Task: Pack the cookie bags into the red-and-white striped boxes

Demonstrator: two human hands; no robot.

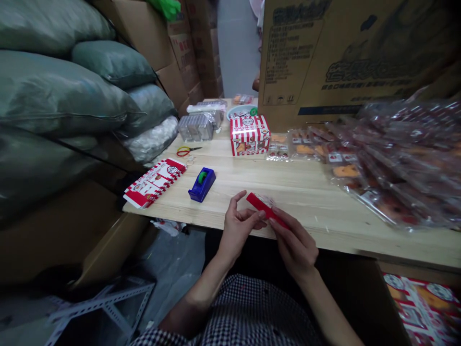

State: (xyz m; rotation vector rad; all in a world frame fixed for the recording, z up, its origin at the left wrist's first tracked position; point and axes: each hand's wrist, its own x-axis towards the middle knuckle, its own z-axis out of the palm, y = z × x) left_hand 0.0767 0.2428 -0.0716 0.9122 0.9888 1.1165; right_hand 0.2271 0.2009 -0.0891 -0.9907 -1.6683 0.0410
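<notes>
My right hand (pixel 297 242) is closed round one end of a red and white cardboard carton (pixel 256 201), its red side turned toward me, above the table's front edge. At the carton's near side is my left hand (pixel 240 225), thumb and fingers pinched at the red side and index finger raised. Motion blurs the carton's far face. Beyond my hands stands a blue tape dispenser (pixel 202 185) with a green roll. To its left lies a stack of flat red and white cartons (pixel 155 182). A made-up striped box (pixel 249 136) stands farther back.
Scissors (pixel 187 151) with red and yellow handles lie behind the dispenser. Clear plastic packs (pixel 196 127) stand at the back. Bagged food toys (pixel 382 178) pile up at right, before a large cardboard box (pixel 345 62). Stuffed sacks (pixel 54 91) crowd the left.
</notes>
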